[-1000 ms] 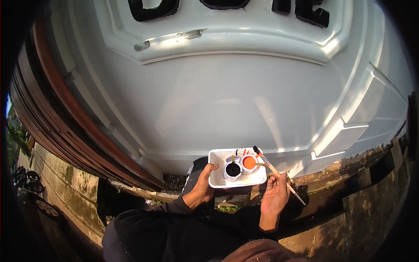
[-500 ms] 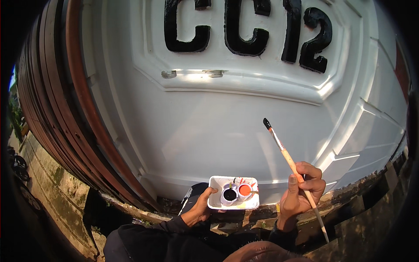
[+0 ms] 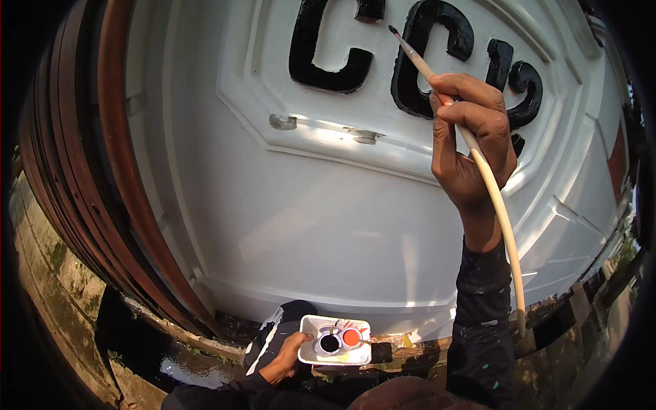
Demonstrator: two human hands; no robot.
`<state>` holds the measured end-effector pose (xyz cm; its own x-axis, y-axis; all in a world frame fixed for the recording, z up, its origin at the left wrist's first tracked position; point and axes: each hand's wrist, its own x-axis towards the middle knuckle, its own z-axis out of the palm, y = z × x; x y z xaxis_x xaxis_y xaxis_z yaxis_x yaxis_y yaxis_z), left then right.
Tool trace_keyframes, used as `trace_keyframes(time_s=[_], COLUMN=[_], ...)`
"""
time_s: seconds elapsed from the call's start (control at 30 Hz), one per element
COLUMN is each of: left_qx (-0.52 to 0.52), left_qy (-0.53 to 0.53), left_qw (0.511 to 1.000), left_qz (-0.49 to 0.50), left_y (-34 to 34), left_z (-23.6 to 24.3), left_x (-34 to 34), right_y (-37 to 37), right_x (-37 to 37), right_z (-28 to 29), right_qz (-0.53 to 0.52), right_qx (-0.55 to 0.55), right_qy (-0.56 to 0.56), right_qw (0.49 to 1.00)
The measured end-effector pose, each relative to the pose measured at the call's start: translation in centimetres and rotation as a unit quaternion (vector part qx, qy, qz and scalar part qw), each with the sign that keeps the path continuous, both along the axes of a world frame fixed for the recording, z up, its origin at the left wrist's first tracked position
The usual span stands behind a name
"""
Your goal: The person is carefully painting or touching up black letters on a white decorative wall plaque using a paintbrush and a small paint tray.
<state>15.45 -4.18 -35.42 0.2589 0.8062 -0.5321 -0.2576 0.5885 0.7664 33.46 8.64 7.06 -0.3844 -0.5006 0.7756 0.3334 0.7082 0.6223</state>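
Observation:
My right hand [image 3: 475,147] is raised in front of the white wall, its fingers closed round a paintbrush [image 3: 418,63] with a pale wooden handle. The brush's black-coated tip points up and left, between two raised black characters [image 3: 301,51]; whether it touches the wall I cannot tell. Low down, my left hand [image 3: 283,359] grips the left side of a small white tray [image 3: 305,340]. In that tray sit a cup of black paint [image 3: 329,343] and a cup of orange-red paint [image 3: 351,337]. My right hand hides part of the characters on the right.
A moulded frame surrounds the characters on the white wall [image 3: 321,212]. Two grey patches [image 3: 283,122] mark its lower ledge. Reddish-brown vertical strips [image 3: 113,109] run down the left. Below lie a wet dark channel [image 3: 195,365] and mossy paving [image 3: 61,256].
My right hand has lifted the paintbrush from near the tray up to the black characters. The view has shifted, and the tray with my left hand now appears lower and further left.

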Motion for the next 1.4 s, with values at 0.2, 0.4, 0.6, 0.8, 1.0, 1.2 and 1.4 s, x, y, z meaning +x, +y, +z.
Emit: trace_keyframes(time_s=[0.2, 0.4, 0.6, 0.8, 1.0, 1.2, 1.4], left_qx=[0.004, 0.033, 0.045, 0.041, 0.033, 0.075, 0.053], left_qy=[0.008, 0.033, 0.019, 0.01, 0.022, -0.017, 0.024], left_qw=[1.0, 0.999, 0.998, 0.998, 0.998, 0.994, 0.997], left_qz=[0.015, 0.022, 0.035, 0.048, 0.046, 0.08, 0.041], left_y=[0.4, 0.6, 0.5, 0.6, 0.5, 1.1, 0.8], left_z=[-1.7, -2.2, -2.1, -2.2, -1.6, -4.3, -2.3], left_x=[-0.6, -0.1, -0.1, 0.3, 0.3, 1.0, 0.4], right_y=[1.8, 3.4, 3.8, 2.8, 3.3, 2.9, 3.5], right_x=[-2.2, -2.7, -3.0, -2.3, -3.7, -2.4, -3.3], right_z=[1.2, 1.6, 2.3, 2.3, 2.4, 1.8, 2.0], right_qz=[-0.041, -0.041, -0.047, -0.043, -0.052, -0.043, -0.063], right_qx=[0.043, 0.057, 0.076, 0.071, 0.053, 0.063, 0.052], right_qy=[-0.045, -0.042, -0.058, -0.039, -0.062, -0.027, -0.053], right_qw=[0.997, 0.997, 0.994, 0.996, 0.995, 0.997, 0.995])
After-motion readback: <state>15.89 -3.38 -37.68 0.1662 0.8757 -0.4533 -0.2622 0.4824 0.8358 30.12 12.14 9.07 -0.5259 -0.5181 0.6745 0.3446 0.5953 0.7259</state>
